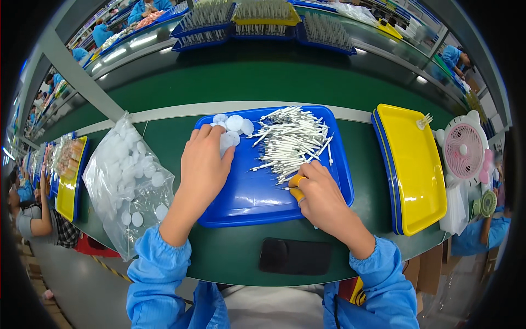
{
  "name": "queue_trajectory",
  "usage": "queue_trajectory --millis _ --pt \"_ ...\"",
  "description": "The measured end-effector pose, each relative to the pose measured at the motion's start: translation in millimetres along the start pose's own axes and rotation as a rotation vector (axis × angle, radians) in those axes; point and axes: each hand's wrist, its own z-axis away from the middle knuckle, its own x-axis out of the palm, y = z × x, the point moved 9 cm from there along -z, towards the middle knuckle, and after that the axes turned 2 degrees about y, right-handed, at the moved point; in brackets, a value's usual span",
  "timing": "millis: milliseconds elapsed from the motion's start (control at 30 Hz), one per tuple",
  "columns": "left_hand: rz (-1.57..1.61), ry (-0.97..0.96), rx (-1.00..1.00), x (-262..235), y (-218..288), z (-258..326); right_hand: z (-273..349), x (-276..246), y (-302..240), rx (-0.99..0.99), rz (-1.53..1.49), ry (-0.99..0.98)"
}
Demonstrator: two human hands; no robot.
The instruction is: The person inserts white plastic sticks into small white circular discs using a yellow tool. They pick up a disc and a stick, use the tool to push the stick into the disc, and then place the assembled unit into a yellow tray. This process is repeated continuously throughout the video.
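A blue tray [246, 203] lies before me with a heap of thin white sticks [293, 137] that have dark tips. Beside the heap, at the tray's far left, are several translucent white discs [234, 123]. My left hand [205, 159] is bent over these discs, with one disc [226, 141] between thumb and forefinger; its other fingertips are partly hidden. At the heap's near edge my right hand [320, 194], wearing yellow finger cots [297, 186], is closed in a pinch. A small white stick tip [285, 188] pokes out from its fingers.
Left of the tray lies a clear plastic bag [129, 175] of white discs. A black phone [295, 256] lies in front. Stacked yellow and blue trays [413, 175] and a pink-and-white fan [463, 149] stand at right. Loaded trays [266, 12] sit across the line; people work nearby.
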Motion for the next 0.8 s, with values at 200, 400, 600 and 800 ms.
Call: queue_trajectory --millis 200,400,600,800 --pt "-0.127 -0.158 0.026 13 -7 5 10 2 2 0.057 -0.084 0.053" --pt "0.085 -0.263 -0.111 3 -2 41 14 -8 4 0.012 -0.264 0.168" --pt "0.749 -0.235 -0.199 4 19 58 6 -32 -26 -0.007 -0.391 0.141" --pt "1.110 -0.479 -0.567 28 37 74 10 -40 -38 -0.006 -0.445 0.224"
